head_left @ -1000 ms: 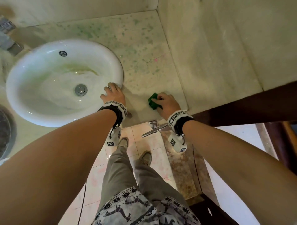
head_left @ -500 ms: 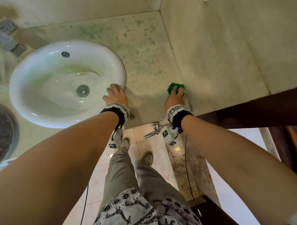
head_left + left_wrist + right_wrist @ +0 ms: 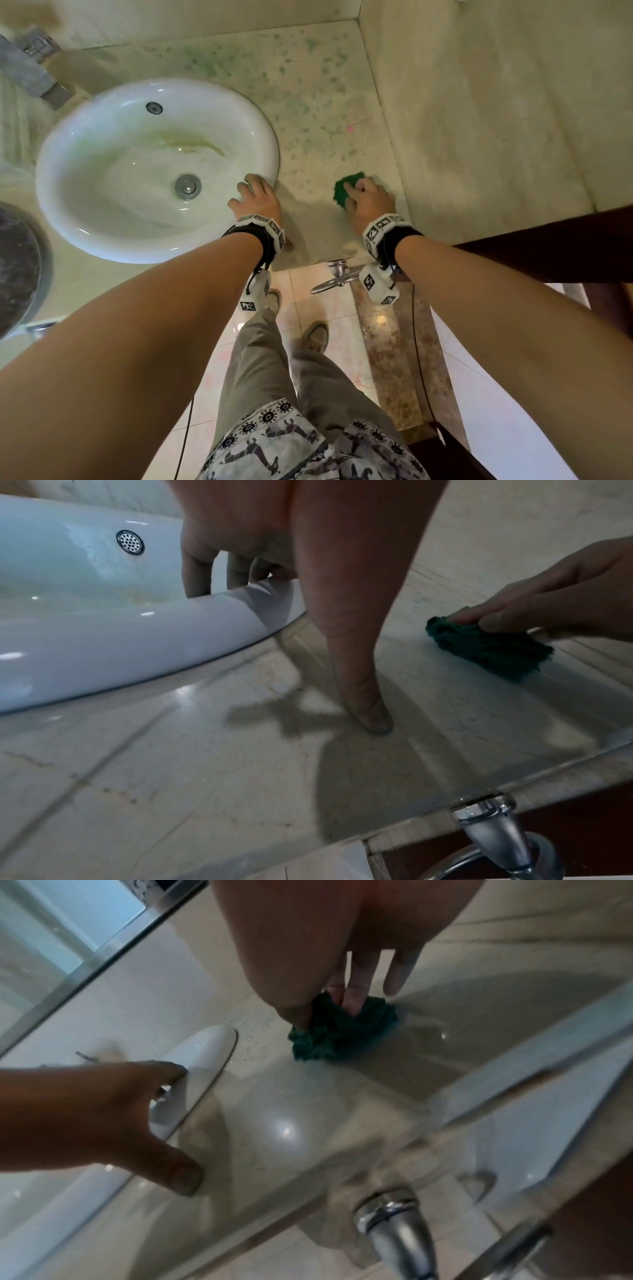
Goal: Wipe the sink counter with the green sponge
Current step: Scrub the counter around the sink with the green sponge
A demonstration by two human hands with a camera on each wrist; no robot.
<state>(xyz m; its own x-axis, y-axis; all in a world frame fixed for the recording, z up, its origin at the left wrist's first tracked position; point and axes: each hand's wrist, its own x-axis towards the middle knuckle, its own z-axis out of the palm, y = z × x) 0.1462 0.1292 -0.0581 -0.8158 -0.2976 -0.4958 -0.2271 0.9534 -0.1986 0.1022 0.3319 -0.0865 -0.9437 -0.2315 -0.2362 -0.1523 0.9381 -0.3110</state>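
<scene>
The green sponge point(image 3: 345, 190) point(image 3: 486, 649) point(image 3: 337, 1033) lies on the pale marble counter point(image 3: 318, 113) right of the basin. My right hand point(image 3: 371, 202) point(image 3: 346, 999) grips it, fingers curled over its top and pressing it to the stone. My left hand point(image 3: 257, 200) point(image 3: 274, 572) rests on the rim of the white basin point(image 3: 102, 240) point(image 3: 171, 631); its fingers hang over the rim and its thumb point(image 3: 368, 710) touches the counter. It holds nothing.
The marble side wall point(image 3: 496, 120) rises close to the right of the sponge. A chrome tap fitting point(image 3: 334, 274) sticks out under the counter's front edge. The faucet point(image 3: 30, 72) stands at the back left. Green specks dot the far counter.
My right hand slid the sponge to the right toward the wall, then back left and away from it. My left hand stayed on the basin rim.
</scene>
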